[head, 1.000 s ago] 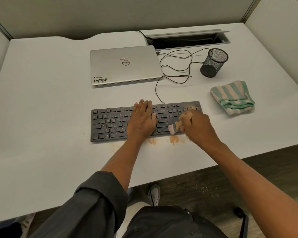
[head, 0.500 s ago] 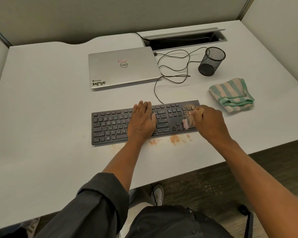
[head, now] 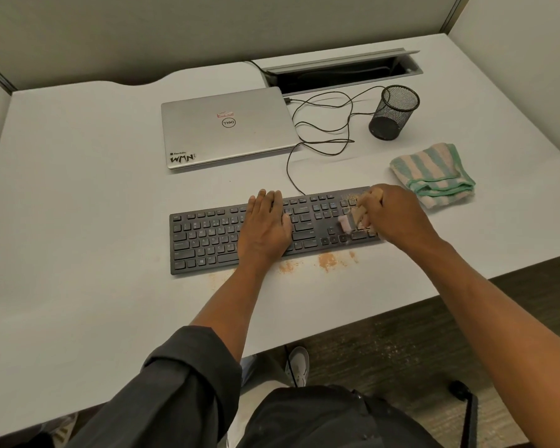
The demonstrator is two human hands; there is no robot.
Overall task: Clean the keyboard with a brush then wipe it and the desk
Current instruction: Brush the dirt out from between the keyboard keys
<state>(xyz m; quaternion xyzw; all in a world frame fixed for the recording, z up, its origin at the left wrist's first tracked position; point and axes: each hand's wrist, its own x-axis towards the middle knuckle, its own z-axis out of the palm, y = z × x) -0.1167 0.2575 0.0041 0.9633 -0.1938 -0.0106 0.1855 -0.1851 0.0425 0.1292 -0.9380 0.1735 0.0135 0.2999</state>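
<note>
You're mid-brush, not near done. Your left hand (head: 267, 224) lies flat, fingers straight, pressing the middle of the keyboard (head: 207, 237) to pin it on the desk (head: 78, 189). Your right hand (head: 392, 215) has fingers curled round the brush (head: 353, 219), gripping it over the kbd's right end, pinkish bristle tip pointing left, on or just above the keys by the numpad; blurred, so can't say if it touches.

Done so far, as I judge it: left and centre keys look clear of grit. Tan crumbs (head: 349, 198) sit on the top-right keys, so that corner needs more passes. Swept-off debris (head: 327, 261) lies in patches on the desk just in front of the kbd's front edge, w/ a fainter smear further left.

Left to do: finish the right end, then the whole wipe stage. The striped cloth (head: 434, 174) lies folded and untouched, right of the kbd, near your right hand. Wipe kbd first, then desk incl. those crumb patches.
</note>
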